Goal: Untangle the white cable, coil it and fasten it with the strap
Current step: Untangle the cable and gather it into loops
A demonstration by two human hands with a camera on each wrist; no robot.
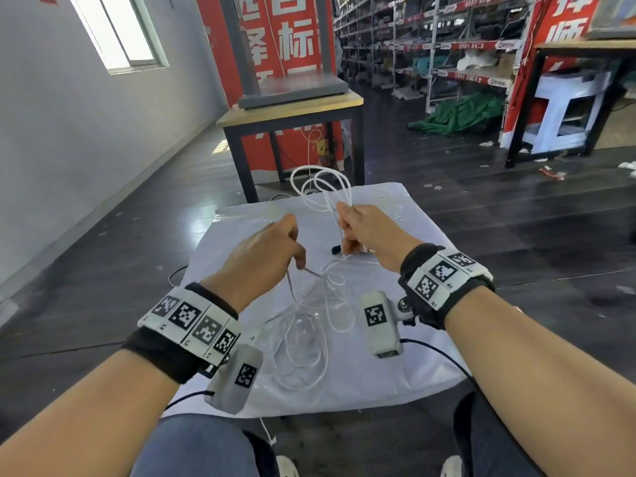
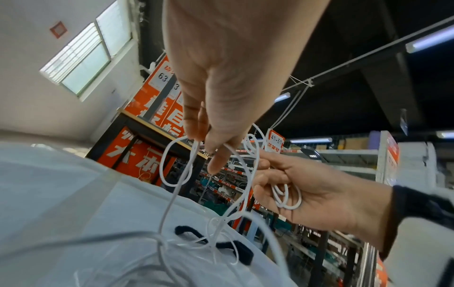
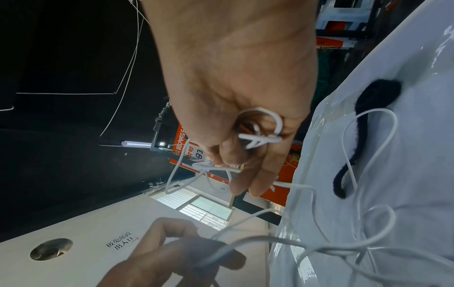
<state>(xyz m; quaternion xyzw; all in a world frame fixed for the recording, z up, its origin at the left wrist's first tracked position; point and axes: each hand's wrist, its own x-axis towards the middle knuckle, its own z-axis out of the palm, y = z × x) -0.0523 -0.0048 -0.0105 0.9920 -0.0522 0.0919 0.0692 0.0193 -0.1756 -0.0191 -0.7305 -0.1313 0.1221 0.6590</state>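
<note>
The white cable [image 1: 306, 349] lies in a loose tangle on the white sheet [image 1: 395, 366] in front of me. My right hand [image 1: 342, 225] grips several coiled loops of it [image 3: 260, 136]; the loops stick up above the fist. My left hand [image 1: 297, 251], lower and to the left, pinches a single strand [image 2: 194, 147] that runs down into the tangle. Both hands are raised above the sheet. The black strap [image 2: 236, 247] lies flat on the sheet beneath my right hand [image 2: 294, 192], mostly hidden by it in the head view [image 1: 335, 250], with cable strands [image 3: 368, 124] crossing it.
The sheet covers a low surface with dark floor on all sides. A wooden table with black legs [image 1: 292, 111] stands just beyond the far edge. Shelving [image 1: 447, 46] fills the back right. My knees [image 1: 192, 445] are at the near edge.
</note>
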